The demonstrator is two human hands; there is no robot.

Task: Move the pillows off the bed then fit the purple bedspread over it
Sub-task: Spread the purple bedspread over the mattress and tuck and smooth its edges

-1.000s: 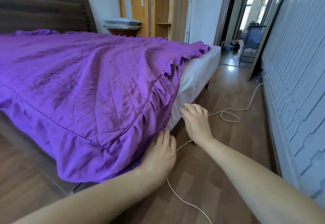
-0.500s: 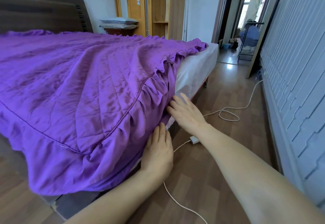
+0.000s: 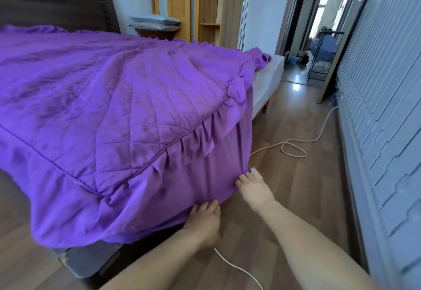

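Note:
The purple bedspread (image 3: 109,107) with a ruffled border covers most of the bed and hangs down over its near corner. My left hand (image 3: 205,221) grips the bottom hem of the drape below that corner. My right hand (image 3: 255,187) holds the hem a little further right, its fingertips tucked at the cloth's edge. Beyond the drape the white mattress (image 3: 266,82) shows bare along the far part of the side. Two pillows (image 3: 155,23) lie stacked on a nightstand by the headboard.
A white cable (image 3: 293,146) loops over the wooden floor beside the bed, with a small white plug block by my right hand. A grey panelled wall (image 3: 382,107) runs along the right. The dark headboard (image 3: 57,4), wooden shelves and an open doorway (image 3: 319,39) lie beyond.
The purple drape has come down over the mattress side at the near corner, covering white that was bare before. Both hands dropped lower and now hold the hem.

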